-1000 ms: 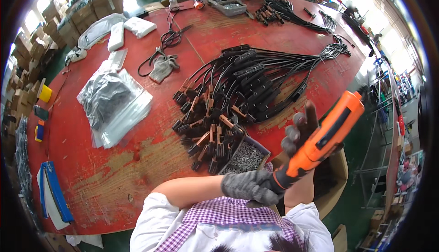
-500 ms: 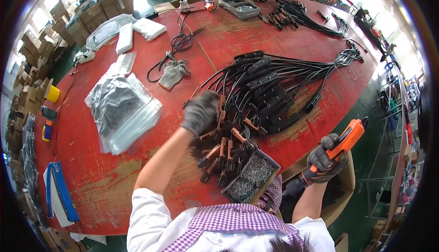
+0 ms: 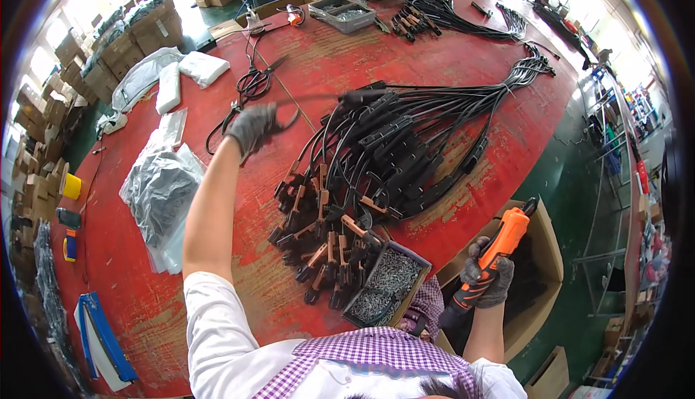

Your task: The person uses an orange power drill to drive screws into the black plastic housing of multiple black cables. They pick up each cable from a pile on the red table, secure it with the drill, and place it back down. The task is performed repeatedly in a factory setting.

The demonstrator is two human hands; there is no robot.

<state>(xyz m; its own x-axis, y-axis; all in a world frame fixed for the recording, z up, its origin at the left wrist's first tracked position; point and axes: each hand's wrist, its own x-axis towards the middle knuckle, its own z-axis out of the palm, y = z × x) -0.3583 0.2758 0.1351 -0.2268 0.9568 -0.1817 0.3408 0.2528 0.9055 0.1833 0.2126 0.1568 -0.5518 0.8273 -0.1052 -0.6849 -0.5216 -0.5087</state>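
a light, limp black cable (image 3: pixel 318 99) is pinched in the closed left hand (image 3: pixel 252 125); the stiff orange screwdriver (image 3: pixel 498 247) is gripped by its handle in the right hand (image 3: pixel 486 283).

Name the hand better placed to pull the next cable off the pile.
Left. The left hand is stretched out over the table, gripping a black cable beside the pile; the right hand holds the orange screwdriver off the table edge.

Head view: worn on head, looks steeply down over the red bench (image 3: pixel 449 59).
Range: close, arms enter from the lower edge.
Lens: fisheye, edges bend.
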